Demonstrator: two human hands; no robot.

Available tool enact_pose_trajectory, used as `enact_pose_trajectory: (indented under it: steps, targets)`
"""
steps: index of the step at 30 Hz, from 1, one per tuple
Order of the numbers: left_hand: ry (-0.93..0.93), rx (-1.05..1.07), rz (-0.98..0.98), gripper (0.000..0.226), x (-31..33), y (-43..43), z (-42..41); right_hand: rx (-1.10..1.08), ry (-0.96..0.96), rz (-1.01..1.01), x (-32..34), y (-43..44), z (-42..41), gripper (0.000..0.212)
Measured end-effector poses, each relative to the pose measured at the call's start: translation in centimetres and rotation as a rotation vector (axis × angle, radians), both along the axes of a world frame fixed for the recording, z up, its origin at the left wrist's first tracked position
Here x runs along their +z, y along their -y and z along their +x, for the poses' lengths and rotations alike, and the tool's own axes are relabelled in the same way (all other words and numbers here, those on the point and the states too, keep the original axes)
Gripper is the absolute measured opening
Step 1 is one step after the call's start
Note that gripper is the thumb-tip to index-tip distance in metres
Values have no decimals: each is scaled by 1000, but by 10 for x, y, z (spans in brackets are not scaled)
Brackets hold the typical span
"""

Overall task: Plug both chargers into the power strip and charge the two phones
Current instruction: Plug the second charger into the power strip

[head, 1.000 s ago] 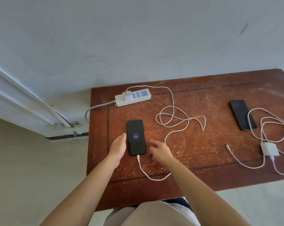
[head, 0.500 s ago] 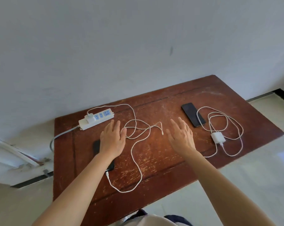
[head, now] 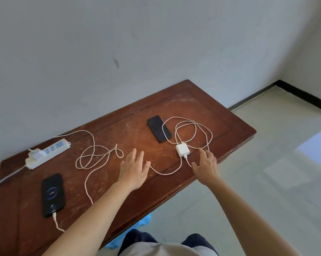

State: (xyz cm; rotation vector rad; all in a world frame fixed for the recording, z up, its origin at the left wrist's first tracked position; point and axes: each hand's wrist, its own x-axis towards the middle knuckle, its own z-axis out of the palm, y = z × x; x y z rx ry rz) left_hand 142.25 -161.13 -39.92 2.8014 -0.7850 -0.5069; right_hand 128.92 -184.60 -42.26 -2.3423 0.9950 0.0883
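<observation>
A white power strip (head: 50,152) lies at the table's back left with one white charger (head: 36,153) plugged into it. That charger's cable (head: 93,159) loops across the table to a black phone (head: 53,194) at the front left, whose screen shows a charging ring. A second black phone (head: 159,128), screen dark, lies further right. Beside it sits a loose white charger (head: 182,150) with its coiled cable (head: 192,130). My left hand (head: 133,169) hovers open at the cable's free end. My right hand (head: 205,163) is open just right of the loose charger.
The brown wooden table (head: 220,117) stands against a grey wall, with its right end and front edge over a pale tiled floor. The power strip's grey lead (head: 6,179) runs off the table's left edge.
Both hands have left the charging phone and moved right across the table to the second charger and its cable. The view has swung right.
</observation>
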Motion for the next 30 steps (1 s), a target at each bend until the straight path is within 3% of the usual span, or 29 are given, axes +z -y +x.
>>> enact_pose_trajectory:
  steps: [9, 15, 20, 25, 30]
  targets:
    - [-106, -77, 112, 67, -40, 52, 23, 5, -58, 180, -27, 36, 41, 74]
    - [-114, -118, 186, 63, -80, 82, 50, 17, -216, 148, -45, 34, 77, 104]
    - [-97, -149, 278, 61, -98, 88, 53, 97, -234, 93, -53, 48, 93, 79]
    - [-170, -105, 248, 54, -86, 91, 67, 28, -57, 124, -33, 64, 117, 79]
    - [-148, -45, 226, 53, -61, 92, 79, 160, 107, 104, -7, 83, 164, 65]
